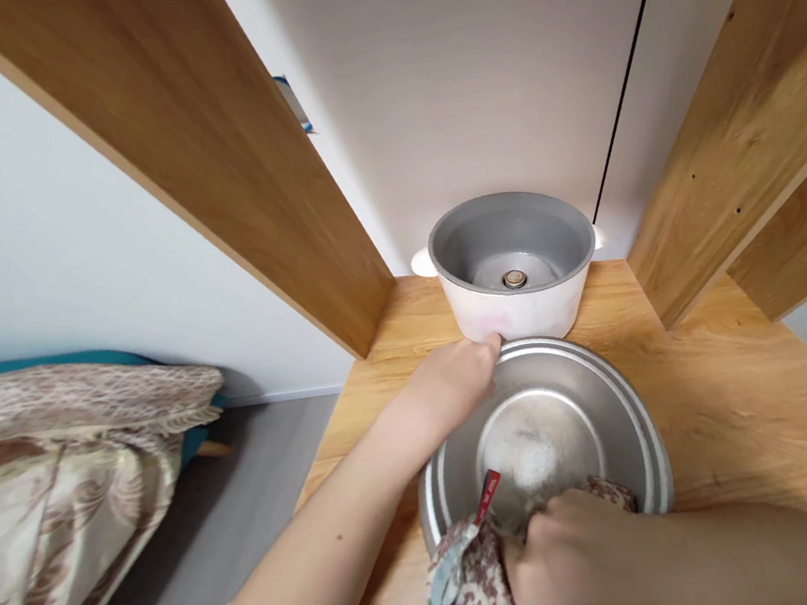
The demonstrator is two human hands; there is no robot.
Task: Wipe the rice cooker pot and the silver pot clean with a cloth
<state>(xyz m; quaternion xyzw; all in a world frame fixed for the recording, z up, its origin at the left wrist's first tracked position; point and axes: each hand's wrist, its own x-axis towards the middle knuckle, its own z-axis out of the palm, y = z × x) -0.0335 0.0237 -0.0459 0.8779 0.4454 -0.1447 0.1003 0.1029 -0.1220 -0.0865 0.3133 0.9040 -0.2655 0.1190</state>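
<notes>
A round silver metal pot [543, 423], pale and smudged at its centre, rests on the wooden table in front of me. My left hand [470, 368] is closed on its far left rim. Bunched in my right hand [574, 555] is a patterned cloth [483, 584], brown-and-white with a blue-grey edge and a red tag. The cloth touches the near part of the pot, and its loose end hangs over the table's front edge. Just behind the pot stands a white rice cooker body [526, 309] without a lid, its grey inside showing a round metal button at the bottom.
The wooden tabletop [724, 416] is bounded by a thick wooden post [221, 148] at left and wooden beams [740, 121] at right. A pale wall panel [473, 59] rises behind. At far left, a patterned cover [75, 493] drapes over teal furniture above the grey floor.
</notes>
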